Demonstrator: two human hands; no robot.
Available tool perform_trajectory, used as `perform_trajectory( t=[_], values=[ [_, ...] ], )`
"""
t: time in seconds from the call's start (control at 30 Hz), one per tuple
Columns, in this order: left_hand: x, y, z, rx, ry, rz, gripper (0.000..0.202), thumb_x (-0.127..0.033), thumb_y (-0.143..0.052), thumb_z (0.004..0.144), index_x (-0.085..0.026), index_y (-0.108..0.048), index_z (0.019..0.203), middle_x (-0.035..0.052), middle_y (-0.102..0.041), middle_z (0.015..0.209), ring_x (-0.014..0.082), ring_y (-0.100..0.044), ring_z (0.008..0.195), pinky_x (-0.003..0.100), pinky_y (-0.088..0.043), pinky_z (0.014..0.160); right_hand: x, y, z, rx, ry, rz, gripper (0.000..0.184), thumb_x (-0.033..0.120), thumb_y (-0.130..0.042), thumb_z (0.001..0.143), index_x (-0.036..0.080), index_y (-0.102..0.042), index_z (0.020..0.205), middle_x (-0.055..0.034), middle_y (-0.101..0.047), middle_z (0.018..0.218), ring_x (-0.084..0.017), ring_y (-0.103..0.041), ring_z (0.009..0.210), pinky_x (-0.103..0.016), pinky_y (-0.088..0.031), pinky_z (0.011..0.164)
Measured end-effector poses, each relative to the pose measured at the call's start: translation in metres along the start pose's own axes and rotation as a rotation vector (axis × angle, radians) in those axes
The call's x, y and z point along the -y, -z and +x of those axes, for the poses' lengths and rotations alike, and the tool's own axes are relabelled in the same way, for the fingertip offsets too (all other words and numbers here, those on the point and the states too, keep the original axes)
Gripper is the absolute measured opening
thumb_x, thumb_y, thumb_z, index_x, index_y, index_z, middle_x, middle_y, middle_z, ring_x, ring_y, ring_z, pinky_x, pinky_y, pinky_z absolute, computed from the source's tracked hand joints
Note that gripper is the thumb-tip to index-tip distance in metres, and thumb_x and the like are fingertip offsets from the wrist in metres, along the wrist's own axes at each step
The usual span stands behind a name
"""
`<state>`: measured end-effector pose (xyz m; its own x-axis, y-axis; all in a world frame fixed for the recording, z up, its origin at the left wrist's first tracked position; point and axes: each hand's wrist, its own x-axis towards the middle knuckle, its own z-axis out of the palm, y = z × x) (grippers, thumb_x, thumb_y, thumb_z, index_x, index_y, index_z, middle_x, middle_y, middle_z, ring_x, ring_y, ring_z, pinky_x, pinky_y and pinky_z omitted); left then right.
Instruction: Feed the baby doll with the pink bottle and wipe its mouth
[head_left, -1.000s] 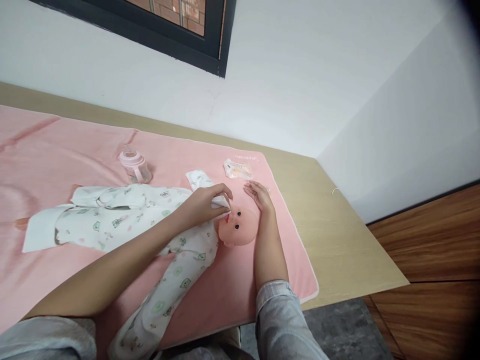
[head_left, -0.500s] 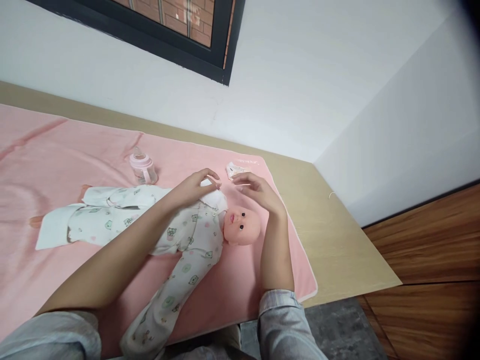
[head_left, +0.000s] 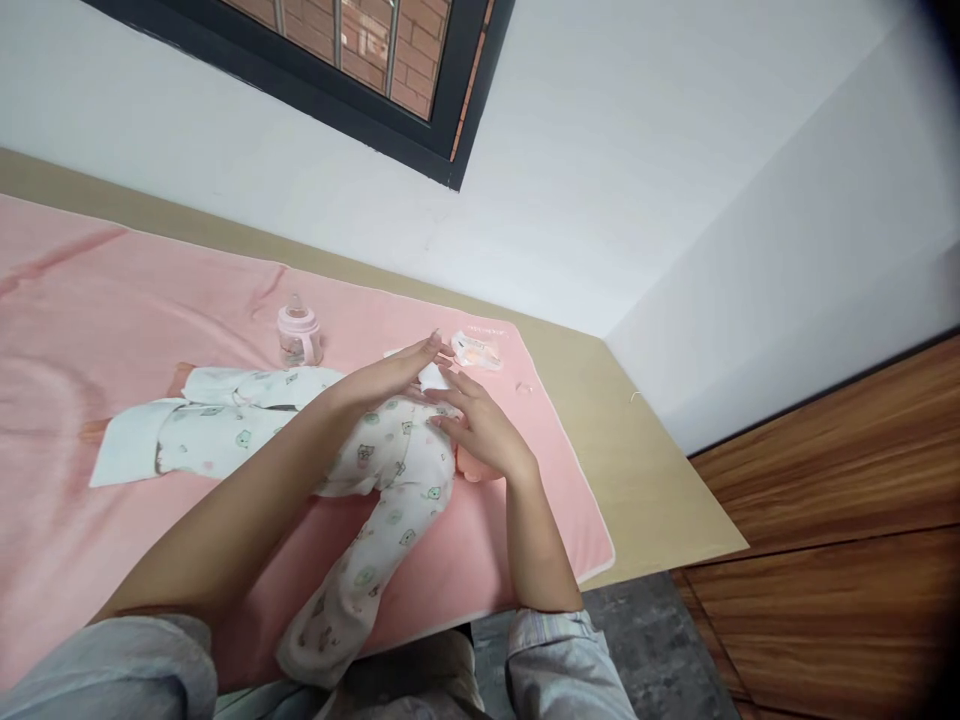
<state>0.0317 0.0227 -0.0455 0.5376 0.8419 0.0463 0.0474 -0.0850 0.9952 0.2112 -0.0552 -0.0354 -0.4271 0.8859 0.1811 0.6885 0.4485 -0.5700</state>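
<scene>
A baby doll in a white printed sleepsuit (head_left: pixel 300 440) lies on a pink blanket (head_left: pixel 112 320). Its pink head (head_left: pixel 471 466) is mostly hidden under my right hand (head_left: pixel 480 430), which rests over the doll's face and collar with fingers stretched out. My left hand (head_left: pixel 390 372) hovers over the doll's upper chest, fingers extended and close together, touching a small white cloth (head_left: pixel 431 376) at the neck. Whether either hand grips the cloth is unclear.
A small pink baby bottle (head_left: pixel 298 334) stands on the blanket beyond the doll. A clear plastic packet (head_left: pixel 477 350) lies near the blanket's far right corner. The tan table (head_left: pixel 645 470) ends at the right, with wooden floor beyond. A white wall and dark window frame stand behind.
My right hand came down from above the doll's head and now covers its face. My left hand shifted slightly toward the neck. The view has panned right.
</scene>
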Motion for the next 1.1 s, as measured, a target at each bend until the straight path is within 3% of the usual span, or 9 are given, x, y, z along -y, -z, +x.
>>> perform_trajectory(
  t=[0.17, 0.33, 0.53, 0.67, 0.77, 0.9, 1.1],
  values=[
    [-0.009, 0.008, -0.008, 0.176, -0.092, 0.153, 0.054, -0.062, -0.057, 0.084, -0.021, -0.055, 0.119, 0.0097, -0.056, 0.126, 0.0284, -0.057, 0.11, 0.038, -0.054, 0.085, 0.005, -0.004, -0.012, -0.123, 0.017, 0.091, 0.045, 0.036, -0.053, 0.091, 0.026, -0.053, 0.135, -0.0053, -0.049, 0.146, -0.02, -0.042, 0.139, -0.041, -0.033, 0.117],
    [-0.012, 0.016, -0.012, 0.133, -0.269, 0.462, 0.047, -0.044, -0.061, 0.078, -0.02, -0.055, 0.119, 0.0072, -0.055, 0.131, 0.0293, -0.053, 0.118, 0.04, -0.045, 0.097, 0.007, -0.005, -0.014, -0.264, -0.012, 0.203, 0.04, 0.035, -0.052, 0.091, 0.028, -0.056, 0.13, -0.0026, -0.056, 0.138, -0.017, -0.049, 0.131, -0.038, -0.04, 0.112],
    [-0.012, 0.016, -0.014, 0.114, -0.344, 0.531, 0.049, -0.026, -0.053, 0.075, -0.022, -0.052, 0.124, 0.0052, -0.055, 0.132, 0.0269, -0.055, 0.117, 0.035, -0.047, 0.09, 0.01, -0.013, -0.011, -0.335, -0.06, 0.279, 0.034, 0.036, -0.054, 0.09, 0.027, -0.058, 0.122, -0.0023, -0.061, 0.13, -0.017, -0.056, 0.122, -0.038, -0.044, 0.107],
    [-0.011, 0.013, -0.015, 0.121, -0.408, 0.555, 0.054, -0.02, -0.05, 0.072, -0.022, -0.05, 0.126, 0.0052, -0.056, 0.132, 0.0268, -0.052, 0.121, 0.035, -0.047, 0.091, 0.015, -0.018, -0.004, -0.435, -0.096, 0.183, 0.048, 0.037, -0.063, 0.083, 0.028, -0.049, 0.129, -0.0037, -0.063, 0.122, -0.018, -0.06, 0.114, -0.039, -0.048, 0.101],
    [-0.01, 0.013, -0.015, 0.12, -0.403, 0.573, 0.059, -0.019, -0.049, 0.072, -0.023, -0.047, 0.13, 0.0055, -0.054, 0.136, 0.0268, -0.05, 0.126, 0.035, -0.048, 0.088, 0.015, -0.017, 0.002, -0.44, -0.138, 0.106, 0.05, 0.03, -0.059, 0.084, 0.029, -0.045, 0.132, -0.0032, -0.065, 0.111, -0.018, -0.064, 0.098, -0.038, -0.052, 0.09],
    [-0.01, 0.021, -0.015, 0.072, -0.295, 0.568, 0.06, -0.027, -0.055, 0.074, -0.024, -0.045, 0.134, 0.0074, -0.05, 0.14, 0.0281, -0.054, 0.122, 0.037, -0.051, 0.087, -0.005, 0.0, 0.012, -0.452, -0.179, 0.065, 0.048, 0.02, -0.051, 0.081, 0.027, -0.047, 0.129, -0.0018, -0.065, 0.097, -0.017, -0.062, 0.08, -0.036, -0.052, 0.08],
    [-0.025, 0.058, -0.034, -0.174, -0.164, 0.553, 0.056, -0.043, -0.062, 0.081, -0.026, -0.049, 0.132, 0.0072, -0.053, 0.138, 0.0284, -0.058, 0.117, 0.038, -0.055, 0.087, -0.079, 0.048, 0.04, -0.529, -0.358, 0.171, 0.044, 0.023, -0.055, 0.072, 0.022, -0.047, 0.115, 0.0005, -0.061, 0.081, -0.015, -0.057, 0.069, -0.035, -0.052, 0.075]
  ],
)
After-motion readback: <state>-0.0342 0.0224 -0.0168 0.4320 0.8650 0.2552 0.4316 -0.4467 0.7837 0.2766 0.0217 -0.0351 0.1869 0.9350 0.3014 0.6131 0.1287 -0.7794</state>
